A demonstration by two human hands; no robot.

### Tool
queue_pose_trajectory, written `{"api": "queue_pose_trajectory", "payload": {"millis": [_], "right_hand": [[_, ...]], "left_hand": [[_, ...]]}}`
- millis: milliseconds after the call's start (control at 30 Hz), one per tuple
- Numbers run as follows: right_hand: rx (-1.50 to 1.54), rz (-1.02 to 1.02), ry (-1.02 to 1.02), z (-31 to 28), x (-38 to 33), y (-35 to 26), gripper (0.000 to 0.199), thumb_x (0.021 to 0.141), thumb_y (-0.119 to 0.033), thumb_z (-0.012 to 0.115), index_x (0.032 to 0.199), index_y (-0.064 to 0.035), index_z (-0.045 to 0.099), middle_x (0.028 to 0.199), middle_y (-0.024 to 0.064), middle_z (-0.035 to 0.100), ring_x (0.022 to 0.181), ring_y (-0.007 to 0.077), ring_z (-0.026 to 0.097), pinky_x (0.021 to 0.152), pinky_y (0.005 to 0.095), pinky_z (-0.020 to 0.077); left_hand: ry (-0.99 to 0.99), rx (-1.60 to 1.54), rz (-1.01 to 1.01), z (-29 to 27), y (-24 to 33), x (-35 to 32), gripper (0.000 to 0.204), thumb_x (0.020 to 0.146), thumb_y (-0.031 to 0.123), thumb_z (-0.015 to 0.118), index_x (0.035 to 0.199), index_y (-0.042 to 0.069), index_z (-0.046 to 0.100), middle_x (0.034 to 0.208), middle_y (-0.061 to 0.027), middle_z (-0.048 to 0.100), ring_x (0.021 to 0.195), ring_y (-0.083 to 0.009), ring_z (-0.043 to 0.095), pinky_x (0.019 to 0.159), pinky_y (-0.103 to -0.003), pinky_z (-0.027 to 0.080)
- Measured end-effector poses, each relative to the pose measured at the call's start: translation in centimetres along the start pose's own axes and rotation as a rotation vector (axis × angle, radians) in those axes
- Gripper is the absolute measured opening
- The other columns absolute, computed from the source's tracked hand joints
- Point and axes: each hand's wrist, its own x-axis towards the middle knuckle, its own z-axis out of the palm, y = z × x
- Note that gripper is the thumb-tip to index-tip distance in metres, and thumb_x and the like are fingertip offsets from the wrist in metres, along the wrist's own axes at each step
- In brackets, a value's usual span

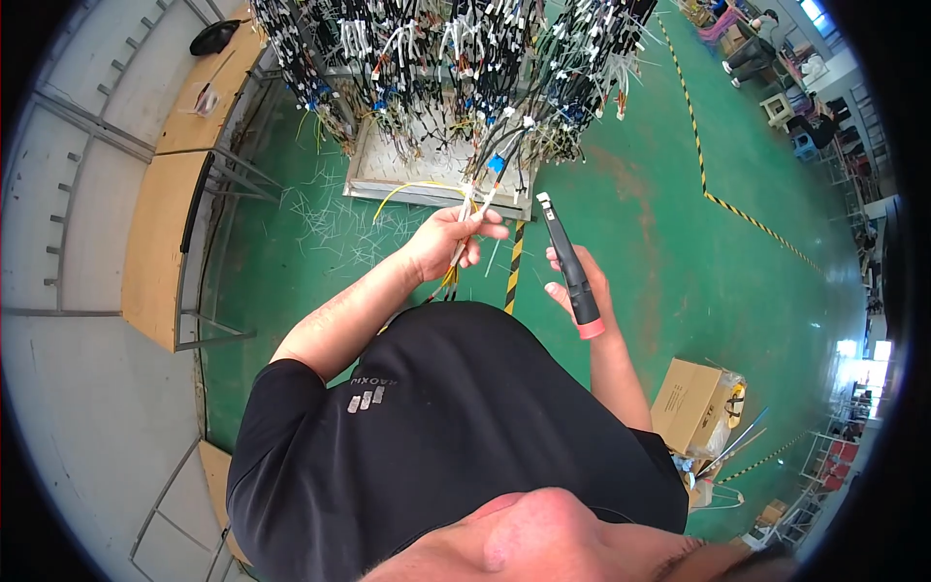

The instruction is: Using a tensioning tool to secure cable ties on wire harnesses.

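Observation:
My left hand [454,239] is closed around a bundle of wires [452,275], with yellow, white and dark strands hanging below the fingers. Above that hand, white connectors and a blue piece [497,163] show on the wires, which run up toward a rack. A loose yellow wire [396,198] curves out to the left. In my right hand [593,281] is a black cable tie gun [572,267] with a narrow metal-tipped nose and a red rear end. Its nose points up and left, apart from the bundle; the grip is mostly hidden beneath the body.
A dense rack of hanging wire harnesses [456,68] stands ahead over a pale tray [388,179]. Thin white offcuts [335,228] litter the green floor. Wooden tables [160,242] line the left. A cardboard box [690,407] sits at right; a person [759,53] is far off.

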Motion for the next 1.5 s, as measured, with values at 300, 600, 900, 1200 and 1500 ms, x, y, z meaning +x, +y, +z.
{"api": "queue_pose_trajectory", "payload": {"millis": [300, 600, 900, 1200, 1500], "right_hand": [[0.075, 0.118, -0.189, 0.4, 0.7, -2.7, 0.055, 0.089, -0.022, 0.084, 0.135, -0.0021, 0.065, 0.117, 0.0074, 0.069, 0.107, 0.0204, 0.066, 0.098, 0.0356, 0.0525], [0.237, 0.182, -0.209, 3.6, 0.2, -1.6, 0.052, 0.09, -0.025, 0.085, 0.133, -0.0032, 0.065, 0.108, 0.004, 0.067, 0.091, 0.0153, 0.062, 0.085, 0.0321, 0.0518], [0.259, 0.264, -0.142, 5.9, 0.2, -1.1, 0.04, 0.092, -0.017, 0.083, 0.127, -0.0058, 0.067, 0.106, 0.0017, 0.067, 0.092, 0.0117, 0.061, 0.087, 0.0295, 0.0511], [0.302, 0.226, -0.053, 7.1, 0.4, 0.5, 0.026, 0.094, -0.013, 0.078, 0.113, -0.0025, 0.065, 0.102, 0.0025, 0.069, 0.084, 0.0112, 0.061, 0.079, 0.0304, 0.0508], [-0.09, 0.106, 0.025, 5.8, 0.4, 0.6, 0.024, 0.089, -0.02, 0.081, 0.087, -0.0004, 0.067, 0.062, 0.0089, 0.059, 0.055, 0.0176, 0.059, 0.057, 0.0337, 0.0492]], "left_hand": [[0.673, 1.692, 0.435, -1.2, -1.6, 1.2, 0.032, 0.095, 0.008, 0.059, 0.126, 0.005, 0.063, 0.094, -0.019, 0.072, 0.085, -0.0383, 0.074, 0.074, -0.05, 0.059], [0.68, 1.968, 0.429, -1.3, 1.0, 0.6, 0.049, 0.091, 0.003, 0.057, 0.14, 0.006, 0.058, 0.099, -0.0109, 0.071, 0.088, -0.0294, 0.074, 0.075, -0.041, 0.06], [0.653, 2.008, 0.42, -0.8, 0.7, 1.7, 0.046, 0.093, 0.005, 0.058, 0.139, 0.003, 0.058, 0.094, -0.0108, 0.07, 0.085, -0.0279, 0.074, 0.071, -0.04, 0.06], [0.624, 1.958, 0.482, 0.3, 0.0, 1.4, 0.032, 0.091, 0.004, 0.059, 0.123, 0.004, 0.061, 0.093, -0.0121, 0.07, 0.083, -0.0296, 0.074, 0.071, -0.042, 0.06], [0.497, 1.425, 0.388, 1.4, 1.2, -0.3, 0.019, 0.098, 0.017, 0.059, 0.095, 0.0, 0.065, 0.077, -0.0146, 0.066, 0.077, -0.0349, 0.071, 0.071, -0.048, 0.054]]}}
